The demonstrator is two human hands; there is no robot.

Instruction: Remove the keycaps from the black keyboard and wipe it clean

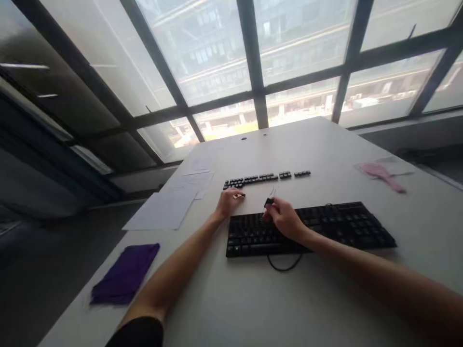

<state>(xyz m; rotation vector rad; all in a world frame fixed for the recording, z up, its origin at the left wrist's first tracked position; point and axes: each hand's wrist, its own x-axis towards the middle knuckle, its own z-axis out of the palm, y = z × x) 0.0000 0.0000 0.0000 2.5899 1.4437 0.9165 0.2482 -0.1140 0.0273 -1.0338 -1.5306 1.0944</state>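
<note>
My right hand point(284, 218) is closed on a keycap puller point(268, 202), a small black grip with two thin wires pointing away from me. It hovers over the upper part of a black keyboard point(343, 224), which lies across the table in front of me. My left hand point(229, 201) rests on the table just beyond the keyboard's left end. Its fingers are curled at a small black keycap point(239, 195). Right past these fingers, removed keycaps point(260, 178) stand in a row of several groups.
White paper sheets point(159, 211) and a folded purple cloth point(125, 274) lie on the left of the white table point(231, 308). A pink item point(383, 174) in clear wrapping is at the right. The keyboard's cable point(284, 269) loops out toward me. Large windows point(217, 48) stand behind.
</note>
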